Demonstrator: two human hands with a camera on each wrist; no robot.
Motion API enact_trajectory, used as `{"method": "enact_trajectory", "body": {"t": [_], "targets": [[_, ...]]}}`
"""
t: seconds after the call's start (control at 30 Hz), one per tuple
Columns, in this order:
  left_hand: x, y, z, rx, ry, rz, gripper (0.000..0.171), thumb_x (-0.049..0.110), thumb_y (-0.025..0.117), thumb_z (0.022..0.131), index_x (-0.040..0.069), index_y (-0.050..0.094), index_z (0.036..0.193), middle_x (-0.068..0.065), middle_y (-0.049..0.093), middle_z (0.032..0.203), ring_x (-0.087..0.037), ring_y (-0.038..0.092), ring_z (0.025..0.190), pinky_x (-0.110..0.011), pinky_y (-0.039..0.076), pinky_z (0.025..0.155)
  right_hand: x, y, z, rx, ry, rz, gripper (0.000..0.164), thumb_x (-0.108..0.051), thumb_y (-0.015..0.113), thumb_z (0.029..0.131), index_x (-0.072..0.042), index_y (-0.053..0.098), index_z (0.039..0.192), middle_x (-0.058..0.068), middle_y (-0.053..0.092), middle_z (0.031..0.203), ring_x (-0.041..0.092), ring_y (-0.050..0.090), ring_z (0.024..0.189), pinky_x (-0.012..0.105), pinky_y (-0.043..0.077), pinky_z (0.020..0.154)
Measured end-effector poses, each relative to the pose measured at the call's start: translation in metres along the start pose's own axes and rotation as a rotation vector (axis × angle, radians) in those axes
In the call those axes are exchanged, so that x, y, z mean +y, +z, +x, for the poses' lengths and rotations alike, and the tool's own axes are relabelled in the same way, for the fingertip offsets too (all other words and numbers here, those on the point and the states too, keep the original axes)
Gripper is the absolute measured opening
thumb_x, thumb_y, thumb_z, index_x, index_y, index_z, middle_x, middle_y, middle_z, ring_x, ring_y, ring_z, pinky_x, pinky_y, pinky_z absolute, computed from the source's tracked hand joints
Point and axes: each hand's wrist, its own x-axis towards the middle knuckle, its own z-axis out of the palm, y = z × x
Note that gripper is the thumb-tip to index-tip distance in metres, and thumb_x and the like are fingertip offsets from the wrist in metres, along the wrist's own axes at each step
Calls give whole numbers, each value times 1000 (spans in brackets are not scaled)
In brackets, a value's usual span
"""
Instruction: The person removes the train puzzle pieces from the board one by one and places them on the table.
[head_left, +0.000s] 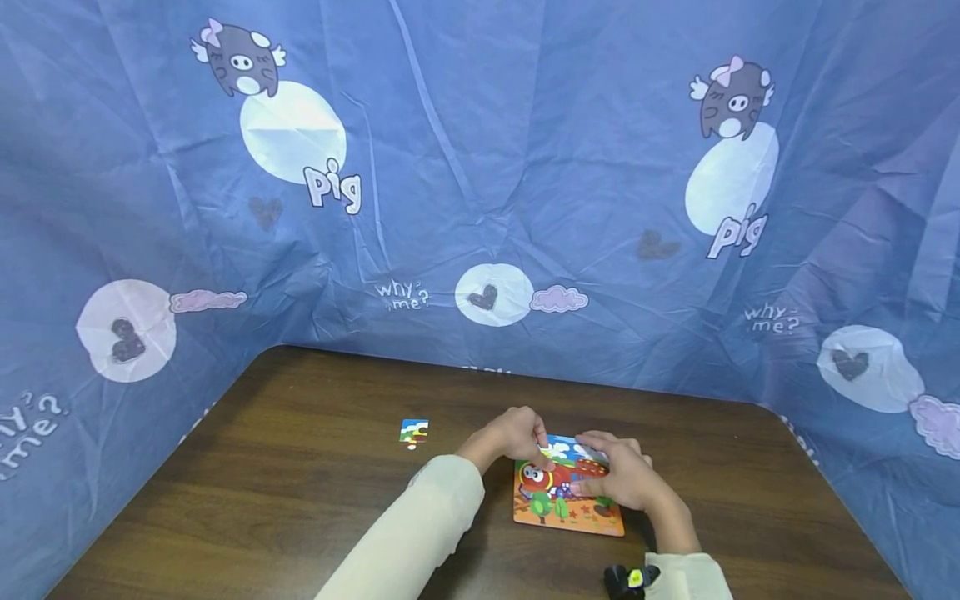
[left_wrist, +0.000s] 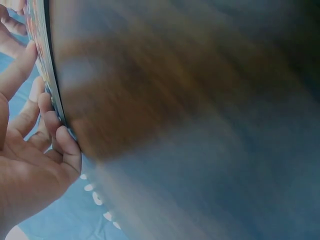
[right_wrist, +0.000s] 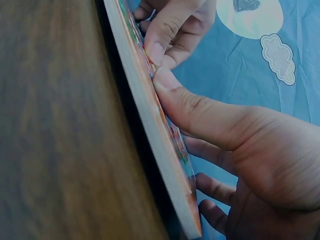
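Observation:
A square jigsaw puzzle with a colourful cartoon picture, including a round red face with big eyes, lies flat on the wooden table right of centre. My left hand is at its upper left, thumb and index fingertips apart on the picture. In the left wrist view, the lower fingers of the left hand bend at the board's edge. Across the right half lies my right hand, thumb pressing near the middle and fingers reaching to the far edge. The right wrist view shows the right thumb beside the left thumb.
One loose jigsaw piece, blue, white and green, lies on the table left of the puzzle. The brown wooden table ends at a blue printed cloth hanging behind and at the sides. A black strap device sits at the right wrist.

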Motion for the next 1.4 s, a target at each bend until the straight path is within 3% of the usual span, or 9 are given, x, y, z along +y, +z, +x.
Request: {"method": "enact_trajectory", "body": {"t": [0.23,0.43,0.67,0.83,1.4], "targets": [[0,0,-1,-13,-12,-18,30,33,90,79,18,66,81,5,61,85,-12,56,79,-31,48,72,5,-6,-1,-16,-25,35,77,-44,90,75,-11,63,139,15,49,152,48,37,139,76,27,105],[2,0,-1,-18,-21,-39,29,32,90,79,17,66,82,4,62,85,-12,57,80,-32,49,75,11,-11,-1,16,-28,82,70,-32,94,72,-8,67,133,18,56,141,45,48,132,64,38,107],[2,-1,-3,-12,-12,-13,29,33,90,80,17,66,83,5,61,87,-12,56,81,-31,49,74,13,-12,-3,58,25,112,53,-22,92,76,-9,72,123,5,64,108,25,59,100,46,51,88],[3,-1,-2,-11,-12,-6,29,33,90,79,17,66,83,5,61,87,-12,55,81,-31,49,74,16,-12,-3,59,36,177,44,-12,90,77,-4,73,117,4,58,89,18,53,79,32,45,70],[6,1,-4,22,27,-34,31,25,92,78,16,64,86,4,60,83,-11,55,76,-28,48,70,21,-11,-3,56,48,222,42,-12,89,78,-6,73,117,5,57,89,19,52,77,33,44,69]]}}
